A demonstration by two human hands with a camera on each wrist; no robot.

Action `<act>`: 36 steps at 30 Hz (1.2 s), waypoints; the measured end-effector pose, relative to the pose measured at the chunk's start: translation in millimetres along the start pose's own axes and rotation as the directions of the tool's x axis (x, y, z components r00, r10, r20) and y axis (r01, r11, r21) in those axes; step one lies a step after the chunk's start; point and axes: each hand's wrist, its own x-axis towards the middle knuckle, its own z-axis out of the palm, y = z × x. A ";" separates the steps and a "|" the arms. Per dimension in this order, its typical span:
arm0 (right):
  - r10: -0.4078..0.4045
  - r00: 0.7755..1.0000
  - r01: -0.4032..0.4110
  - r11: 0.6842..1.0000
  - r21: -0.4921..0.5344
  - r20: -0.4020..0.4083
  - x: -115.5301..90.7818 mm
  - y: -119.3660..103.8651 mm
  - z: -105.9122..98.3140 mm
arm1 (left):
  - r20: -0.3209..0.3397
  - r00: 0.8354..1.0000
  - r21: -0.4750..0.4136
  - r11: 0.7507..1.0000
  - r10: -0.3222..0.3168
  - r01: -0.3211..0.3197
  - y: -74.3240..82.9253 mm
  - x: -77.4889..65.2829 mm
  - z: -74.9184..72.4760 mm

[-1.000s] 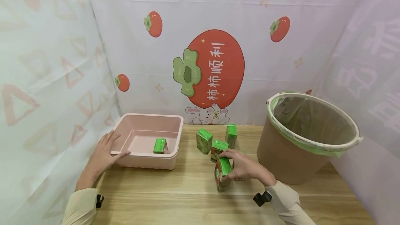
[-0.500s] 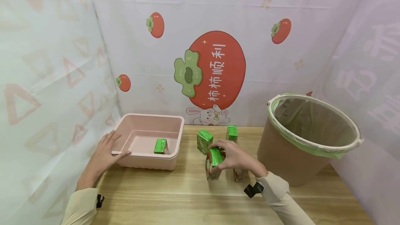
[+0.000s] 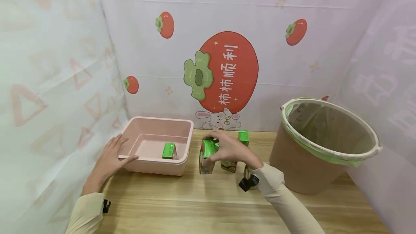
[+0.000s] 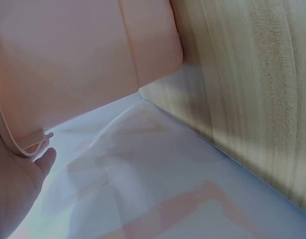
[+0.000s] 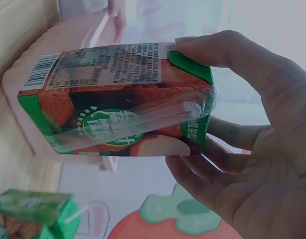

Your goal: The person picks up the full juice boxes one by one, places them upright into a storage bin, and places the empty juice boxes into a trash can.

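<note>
My right hand (image 3: 231, 150) grips a juice carton (image 3: 205, 163) by its upper end, thumb on one side and fingers on the other. In the right wrist view the carton (image 5: 123, 107) shows green ends, red fruit pictures, a barcode and a clear-wrapped straw. It is held between the pink basin and the other cartons, close to the basin's right wall. My left hand (image 3: 108, 160) rests at the near left corner of the pink basin (image 3: 156, 168), fingers spread along the left rim and thumb over the front rim. One green-topped carton (image 3: 168, 151) lies inside the basin.
More cartons stand on the wooden table (image 3: 169, 205): one at the back (image 3: 243, 137), one below the right hand (image 3: 229, 166), and one partly hidden by the right wrist (image 3: 248, 172). A large lined bucket (image 3: 292, 161) stands at right. Printed fabric walls (image 3: 266, 93) enclose the table.
My right hand has lifted the juice carton and carried it left, from among the other cartons toward the basin. The left hand stays on the basin's corner.
</note>
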 end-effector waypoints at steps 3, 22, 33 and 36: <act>-0.028 1.000 0.028 0.999 -0.025 -0.005 14.0 -7.5 -0.4 | -0.009 1.000 -0.007 1.000 0.001 -0.001 -0.6 -0.8 -0.4; -0.085 0.994 0.087 0.996 0.032 -0.073 92.3 -34.2 18.6 | -0.006 1.000 -0.008 1.000 0.000 0.000 -0.9 -0.5 2.5; -0.077 0.993 0.082 0.995 0.059 -0.088 136.0 -42.9 45.3 | -0.011 1.000 -0.007 1.000 -0.003 0.003 -1.5 2.2 2.0; -0.068 0.993 0.078 0.993 0.092 -0.101 146.6 -42.5 55.6 | -0.021 1.000 -0.001 1.000 0.000 0.000 -1.4 2.7 2.3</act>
